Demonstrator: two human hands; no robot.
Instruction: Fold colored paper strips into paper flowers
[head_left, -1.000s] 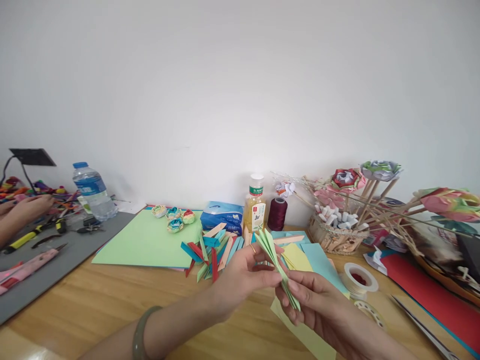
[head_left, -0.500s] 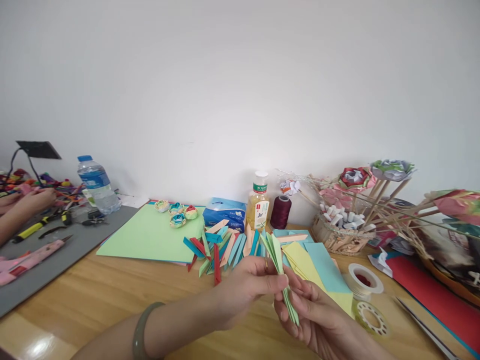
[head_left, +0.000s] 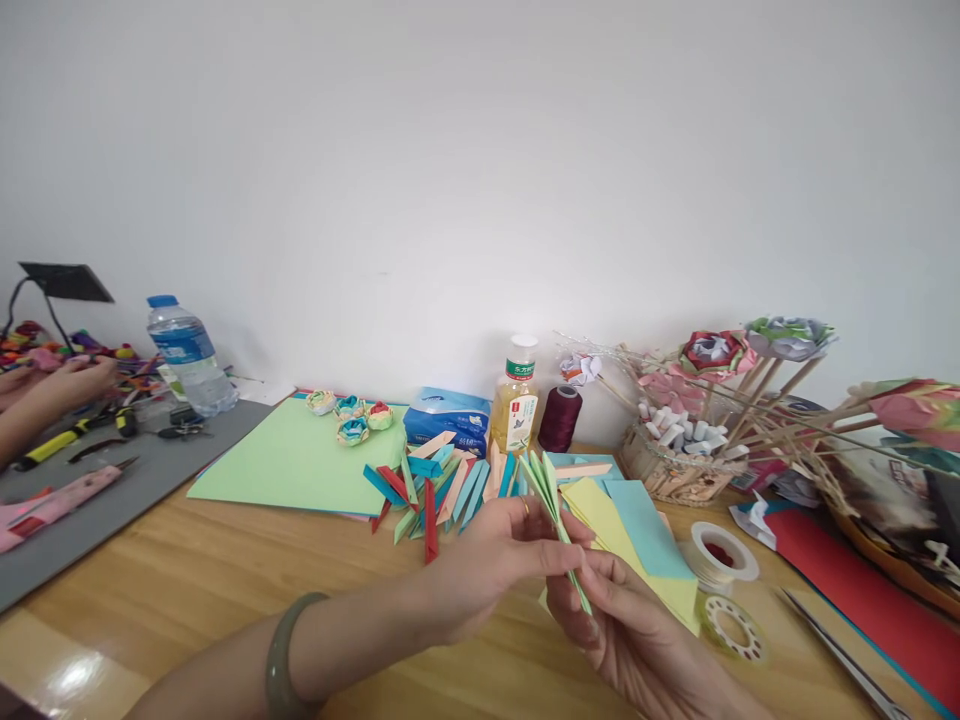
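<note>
Between my two hands is a narrow stack of folded green paper strips (head_left: 544,485), its upper ends fanned apart. My left hand (head_left: 495,560) pinches the stack from the left, thumb across its middle; a green bangle is on that wrist. From the right, my right hand (head_left: 622,620) grips the lower part with thumb and fingers, and its fingers hide some of the stack. Just behind my hands lies a pile of folded paper strips (head_left: 431,490) in red, blue, peach and green. Yellow paper sheets (head_left: 600,515) and a blue paper sheet (head_left: 651,530) lie beyond my right hand.
Paper rosettes (head_left: 352,431) rest on green sheets (head_left: 277,465). Behind stand a tissue pack (head_left: 448,420), a drink bottle (head_left: 516,400) and a thread spool (head_left: 560,420). At right are a flower basket (head_left: 682,465), tape rolls (head_left: 721,557) and scissors (head_left: 844,650). Another person's hands (head_left: 79,385) work far left.
The green strip stack has turned more edge-on in my fingers and its top folds spread differently. Both hands still hold it. The view has shifted slightly.
</note>
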